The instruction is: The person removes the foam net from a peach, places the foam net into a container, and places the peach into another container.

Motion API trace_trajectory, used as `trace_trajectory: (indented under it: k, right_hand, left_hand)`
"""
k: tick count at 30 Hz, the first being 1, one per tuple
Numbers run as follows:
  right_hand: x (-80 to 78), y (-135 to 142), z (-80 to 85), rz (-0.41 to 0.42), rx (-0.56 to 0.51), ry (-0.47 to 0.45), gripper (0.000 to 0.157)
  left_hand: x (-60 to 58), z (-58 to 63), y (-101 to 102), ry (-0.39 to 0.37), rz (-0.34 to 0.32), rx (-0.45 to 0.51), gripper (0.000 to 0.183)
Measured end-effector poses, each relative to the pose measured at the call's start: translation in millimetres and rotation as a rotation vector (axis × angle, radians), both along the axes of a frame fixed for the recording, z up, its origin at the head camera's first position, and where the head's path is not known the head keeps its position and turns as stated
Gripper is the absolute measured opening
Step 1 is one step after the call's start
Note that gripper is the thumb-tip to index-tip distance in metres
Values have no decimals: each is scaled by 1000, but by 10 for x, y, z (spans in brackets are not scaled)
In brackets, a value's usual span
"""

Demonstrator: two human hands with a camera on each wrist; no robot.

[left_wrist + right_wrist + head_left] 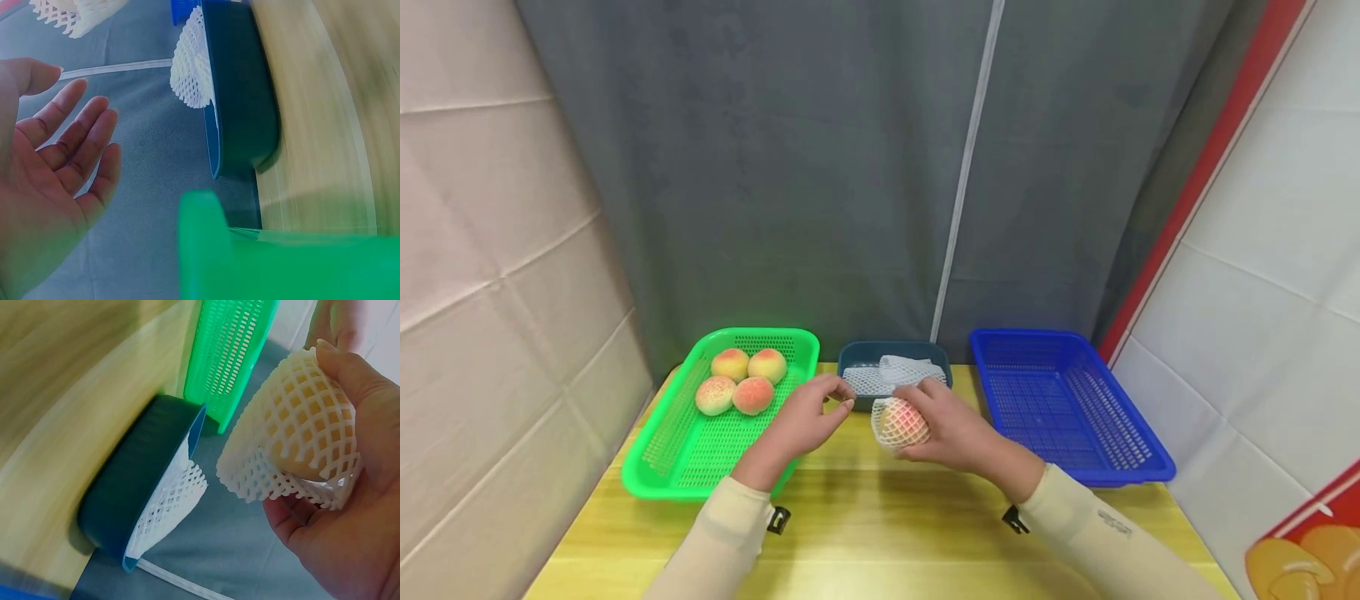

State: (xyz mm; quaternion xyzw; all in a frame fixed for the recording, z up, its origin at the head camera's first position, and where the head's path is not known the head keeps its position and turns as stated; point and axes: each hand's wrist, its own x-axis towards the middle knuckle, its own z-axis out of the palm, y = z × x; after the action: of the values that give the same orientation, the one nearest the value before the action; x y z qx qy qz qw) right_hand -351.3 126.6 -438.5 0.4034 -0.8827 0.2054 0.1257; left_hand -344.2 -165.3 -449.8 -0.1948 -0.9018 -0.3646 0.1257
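A peach (906, 423) wrapped in a white foam net sleeve (250, 456) is gripped by my right hand (951, 427), held above the table in front of the small dark teal basket. In the right wrist view, thumb and fingers curl round the netted peach, and the sleeve's open end sticks out past the fruit. My left hand (808, 417) is apart from it, just to the left, holding nothing; its fingers are loosely bent in the left wrist view. Several bare peaches (754, 396) lie in the green basket (647, 467) on the left.
The teal basket (134, 481) at the back middle holds more white foam nets (910, 370). A blue basket (1030, 400) stands on the right. Everything rests on a wooden table (880, 533), with a grey curtain (775, 167) behind and pale walls at both sides.
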Motion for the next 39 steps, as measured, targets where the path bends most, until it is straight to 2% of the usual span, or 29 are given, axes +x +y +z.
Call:
trace_trajectory:
  k: [7, 12, 18, 23, 30, 39]
  right_hand:
    - [10, -55, -49, -11, -14, -24, 85]
    - [2, -70, -145, -30, 4, -40, 86]
    - [11, -91, -327, -22, 18, -18, 86]
    - [56, -103, -501, -30, 51, -67, 85]
    - [87, -118, -737, -37, 88, -145, 86]
    - [110, -143, -937, 3, 143, -146, 89]
  left_hand:
    - [-16, -26, -23, 14, -9, 2, 6]
    - [-15, -43, -21, 12, -18, 6, 8]
    - [-9, -69, -11, -3, -17, -5, 6]
    - [-3, -85, -6, -31, -43, -15, 6]
    - [-16, -102, -7, -31, -63, -29, 6]
    - [-7, -109, 9, -44, -69, -28, 7]
